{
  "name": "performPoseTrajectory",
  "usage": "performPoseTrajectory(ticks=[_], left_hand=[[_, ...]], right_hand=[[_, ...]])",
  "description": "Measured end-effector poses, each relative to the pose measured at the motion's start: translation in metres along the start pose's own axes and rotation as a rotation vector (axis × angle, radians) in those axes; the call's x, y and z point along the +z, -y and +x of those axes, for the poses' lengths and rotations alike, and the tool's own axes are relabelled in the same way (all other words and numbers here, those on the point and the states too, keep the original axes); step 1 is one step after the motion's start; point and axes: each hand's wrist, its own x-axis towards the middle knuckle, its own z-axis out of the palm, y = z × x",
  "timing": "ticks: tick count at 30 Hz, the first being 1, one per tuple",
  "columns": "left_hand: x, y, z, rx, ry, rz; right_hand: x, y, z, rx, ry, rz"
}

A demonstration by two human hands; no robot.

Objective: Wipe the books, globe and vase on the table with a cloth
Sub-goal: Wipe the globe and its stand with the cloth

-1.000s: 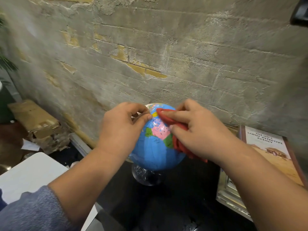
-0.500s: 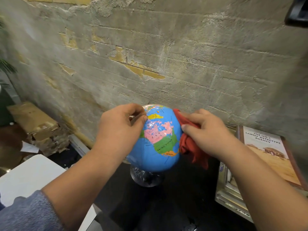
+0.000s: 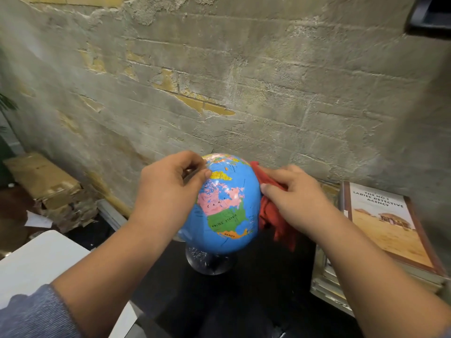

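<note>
A blue globe (image 3: pixel 227 213) on a clear plastic base (image 3: pixel 210 262) stands on the black table (image 3: pixel 244 301) close to the wall. My left hand (image 3: pixel 168 191) grips the globe's upper left side, thumb and fingers curled at its clear arc. My right hand (image 3: pixel 295 201) holds a red cloth (image 3: pixel 271 215) and presses it against the globe's right side. A stack of books (image 3: pixel 383 230) lies at the right, the top one showing a sandy cover. No vase is in view.
A rough brick wall (image 3: pixel 244 93) rises just behind the globe. A white surface (image 3: pixel 41 262) sits at the lower left, with cardboard boxes (image 3: pixel 46 184) on the floor beyond it. A dark object (image 3: pixel 432 13) hangs at the top right corner.
My right hand has slid the red cloth from the globe's top front round to its right side. The globe has turned, showing more of North America. My left hand has kept its hold.
</note>
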Motion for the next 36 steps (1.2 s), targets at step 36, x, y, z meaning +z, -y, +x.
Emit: performPoseTrajectory(ticks=[36], left_hand=[[-0.001,-0.001,-0.007,0.05,0.002,0.12]], right_hand=[[0.009,0.019,-0.031,-0.309,-0.065,-0.068]])
